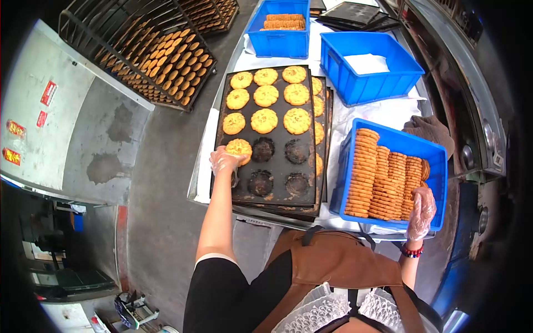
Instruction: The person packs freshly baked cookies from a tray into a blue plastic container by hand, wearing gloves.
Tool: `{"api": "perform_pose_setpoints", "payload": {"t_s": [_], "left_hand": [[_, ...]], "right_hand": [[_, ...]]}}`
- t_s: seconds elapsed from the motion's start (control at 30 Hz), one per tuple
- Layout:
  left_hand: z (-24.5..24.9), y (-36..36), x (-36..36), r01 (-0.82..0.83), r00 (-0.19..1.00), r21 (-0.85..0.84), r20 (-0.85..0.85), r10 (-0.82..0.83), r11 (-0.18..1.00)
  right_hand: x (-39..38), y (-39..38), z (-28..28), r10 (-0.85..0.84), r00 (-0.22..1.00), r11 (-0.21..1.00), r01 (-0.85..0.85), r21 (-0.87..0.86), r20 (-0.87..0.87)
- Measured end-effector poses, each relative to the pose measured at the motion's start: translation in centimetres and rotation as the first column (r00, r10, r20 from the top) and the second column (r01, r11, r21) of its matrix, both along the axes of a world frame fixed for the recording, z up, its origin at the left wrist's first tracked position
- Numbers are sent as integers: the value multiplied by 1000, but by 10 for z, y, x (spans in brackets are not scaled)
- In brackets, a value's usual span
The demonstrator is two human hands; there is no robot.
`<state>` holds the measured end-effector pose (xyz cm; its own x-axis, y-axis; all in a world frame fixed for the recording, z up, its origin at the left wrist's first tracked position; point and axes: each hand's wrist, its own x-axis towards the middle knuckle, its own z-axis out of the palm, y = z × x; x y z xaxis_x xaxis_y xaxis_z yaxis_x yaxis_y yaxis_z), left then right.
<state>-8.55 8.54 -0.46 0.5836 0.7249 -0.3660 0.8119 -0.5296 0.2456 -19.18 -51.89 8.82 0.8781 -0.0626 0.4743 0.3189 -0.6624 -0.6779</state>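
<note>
My left hand (224, 160), in a clear plastic glove, is closed on the left edge of a round golden cookie (239, 150) at the dark baking tray (280, 145). Several more cookies fill the tray's upper rows, and the dark moulds at its lower right hold none. My right hand (422, 213), also gloved, is at the lower right inside the near blue crate (345, 166), against the end of the rows of stacked cookies (388, 180). Its fingers are curled at the rightmost stack, and what lies under them is hidden.
Behind the near crate stand a blue crate (355, 77) with white paper and another (280, 43) holding cookies. A brown glove (430, 133) lies right of the near crate. More trays lie under the front one. A rack (166, 61) of cookies stands at upper left.
</note>
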Motion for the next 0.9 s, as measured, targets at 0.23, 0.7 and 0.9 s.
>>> {"api": "perform_pose_setpoints", "payload": {"t_s": [0.23,0.7,0.9], "left_hand": [[-68,87,45,184,950,-436,310,-45,881],[-52,41,107,96,678,50,728,-102,994],[-30,21,75,306,757,-43,617,-215,951]], "right_hand": [[6,36,13,1,1000,1000,-1,10,-31],[-23,59,25,-15,992,997,6,-73,-127],[-17,65,23,61,988,995,-71,-67,-143]]}}
